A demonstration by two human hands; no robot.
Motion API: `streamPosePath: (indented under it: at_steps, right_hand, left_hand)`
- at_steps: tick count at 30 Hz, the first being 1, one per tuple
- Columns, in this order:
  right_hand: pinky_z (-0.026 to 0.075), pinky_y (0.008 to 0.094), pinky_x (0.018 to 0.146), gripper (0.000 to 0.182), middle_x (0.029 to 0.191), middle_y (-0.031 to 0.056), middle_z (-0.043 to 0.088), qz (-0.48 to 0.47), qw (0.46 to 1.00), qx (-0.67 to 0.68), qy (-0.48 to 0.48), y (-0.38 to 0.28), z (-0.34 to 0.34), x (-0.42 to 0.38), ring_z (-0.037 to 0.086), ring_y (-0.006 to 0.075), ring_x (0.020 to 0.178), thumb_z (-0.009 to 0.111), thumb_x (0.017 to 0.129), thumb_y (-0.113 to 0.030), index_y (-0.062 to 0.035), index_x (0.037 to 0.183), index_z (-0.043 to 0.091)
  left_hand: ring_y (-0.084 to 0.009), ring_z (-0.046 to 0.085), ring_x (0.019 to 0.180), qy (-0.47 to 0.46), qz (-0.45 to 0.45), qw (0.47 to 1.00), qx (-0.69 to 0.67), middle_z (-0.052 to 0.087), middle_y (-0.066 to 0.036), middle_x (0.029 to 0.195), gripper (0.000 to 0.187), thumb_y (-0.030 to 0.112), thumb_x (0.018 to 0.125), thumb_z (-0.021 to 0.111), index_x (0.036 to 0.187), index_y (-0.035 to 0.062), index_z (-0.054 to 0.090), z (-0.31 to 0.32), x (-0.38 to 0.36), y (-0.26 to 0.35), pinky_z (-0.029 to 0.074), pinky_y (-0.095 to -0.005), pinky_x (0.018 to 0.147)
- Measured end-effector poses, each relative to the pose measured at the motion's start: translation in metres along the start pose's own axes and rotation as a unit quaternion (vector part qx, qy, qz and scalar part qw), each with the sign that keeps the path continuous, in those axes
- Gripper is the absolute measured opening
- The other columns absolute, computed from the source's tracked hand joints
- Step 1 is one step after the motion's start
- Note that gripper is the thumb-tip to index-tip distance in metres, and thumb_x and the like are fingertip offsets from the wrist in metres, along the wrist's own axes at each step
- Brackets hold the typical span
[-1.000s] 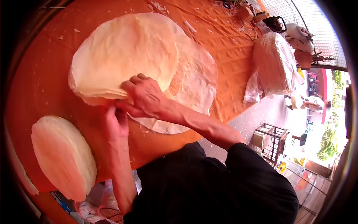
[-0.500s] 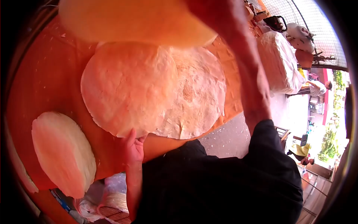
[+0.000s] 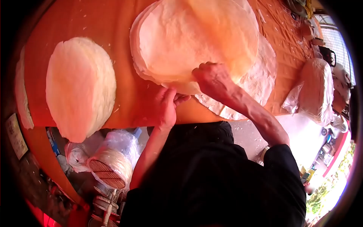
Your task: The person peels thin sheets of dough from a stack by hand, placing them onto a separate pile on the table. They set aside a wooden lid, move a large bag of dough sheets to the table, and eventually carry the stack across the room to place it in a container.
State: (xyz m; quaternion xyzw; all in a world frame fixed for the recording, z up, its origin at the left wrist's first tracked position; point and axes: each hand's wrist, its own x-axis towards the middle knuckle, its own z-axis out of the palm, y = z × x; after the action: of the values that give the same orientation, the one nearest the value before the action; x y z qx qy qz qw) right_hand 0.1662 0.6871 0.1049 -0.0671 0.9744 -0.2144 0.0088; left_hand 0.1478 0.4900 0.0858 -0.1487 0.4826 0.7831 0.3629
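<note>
A thin, round, pale sheet (image 3: pixel 181 41), resembling flatbread, lies over other round sheets on the orange-covered table. Its near edge runs to my right hand (image 3: pixel 212 77), whose fingers are curled closed on it. My left hand (image 3: pixel 167 106) is at the near edge of the pile, thumb up and fingers apart, close to or just touching the rim. From under the top sheet, a paler, rougher sheet (image 3: pixel 261 75) shows on the right. A folded-looking stack of similar sheets (image 3: pixel 79 87) rests to the left of my hands.
The orange tablecloth (image 3: pixel 124 75) carries scattered crumbs. A plastic-wrapped bundle (image 3: pixel 315 90) stands at the right edge, with bags behind it. Below the table's near edge are a plastic-wrapped roundish bundle (image 3: pixel 113 162) and rope-like coils (image 3: pixel 102 204). Another sheet edge (image 3: pixel 23 94) shows far left.
The sheet that was raised at the top has come down onto the pile. My right hand has moved back to its near edge. The view has shifted, and my left fingers are more apart.
</note>
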Motion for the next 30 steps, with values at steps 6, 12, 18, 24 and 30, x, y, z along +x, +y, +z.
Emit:
streamPosePath:
  at_steps: [6, 12, 18, 24, 30]
  right_hand:
    - [0.049, 0.0425, 0.057, 0.010, 0.071, 0.0117, 0.059, -0.009, 0.999, 0.013, 0.037, -0.031, 0.006, 0.021, 0.061, 0.0330, 0.068, 0.065, 0.069, -0.011, -0.0070, 0.076, 0.059]
    - [0.050, 0.0422, 0.066, 0.015, 0.077, 0.0077, 0.060, 0.004, 0.988, 0.073, 0.135, -0.037, 0.020, -0.019, 0.060, 0.0295, 0.083, 0.069, 0.072, -0.014, -0.0064, 0.081, 0.059]
    - [0.050, 0.0390, 0.067, 0.016, 0.075, 0.0072, 0.059, 0.012, 0.993, 0.024, 0.114, -0.059, 0.018, -0.006, 0.059, 0.0274, 0.082, 0.067, 0.065, -0.013, -0.0072, 0.077, 0.058]
    - [0.052, 0.0386, 0.061, 0.014, 0.073, 0.0092, 0.062, 0.000, 0.990, -0.018, 0.140, -0.033, 0.032, -0.006, 0.064, 0.0283, 0.075, 0.068, 0.070, -0.015, -0.0061, 0.077, 0.060]
    - [0.045, 0.0435, 0.053, 0.003, 0.067, 0.0084, 0.061, 0.009, 0.972, 0.013, 0.236, -0.028, -0.068, 0.024, 0.057, 0.0321, 0.060, 0.063, 0.071, -0.015, -0.0127, 0.073, 0.062]
  left_hand:
    - [-0.0167, 0.063, 0.087, -0.050, 0.035, 0.998, -0.016, 0.064, -0.008, 0.102, 0.020, 0.013, 0.097, 0.050, 0.109, 0.0013, 0.060, -0.018, 0.004, -0.011, 0.055, -0.0344, 0.081]
    - [-0.0143, 0.062, 0.085, -0.091, 0.027, 0.995, 0.014, 0.064, -0.006, 0.099, 0.015, 0.008, 0.095, 0.051, 0.103, 0.0018, 0.062, -0.025, 0.005, -0.005, 0.054, -0.0356, 0.084]
    - [-0.0187, 0.062, 0.094, -0.080, 0.041, 0.994, -0.068, 0.064, -0.005, 0.106, 0.017, 0.005, 0.093, 0.051, 0.107, 0.0033, 0.062, -0.027, 0.014, 0.005, 0.053, -0.0381, 0.084]
    - [-0.0241, 0.061, 0.103, -0.083, 0.062, 0.995, -0.016, 0.061, -0.010, 0.113, 0.018, 0.010, 0.094, 0.053, 0.108, 0.0010, 0.060, -0.019, 0.009, -0.002, 0.050, -0.0391, 0.091]
    - [-0.0269, 0.062, 0.103, 0.005, -0.005, 0.978, 0.207, 0.061, -0.014, 0.110, 0.032, 0.013, 0.090, 0.061, 0.117, -0.0016, 0.054, -0.009, -0.002, -0.013, 0.053, -0.0349, 0.085]
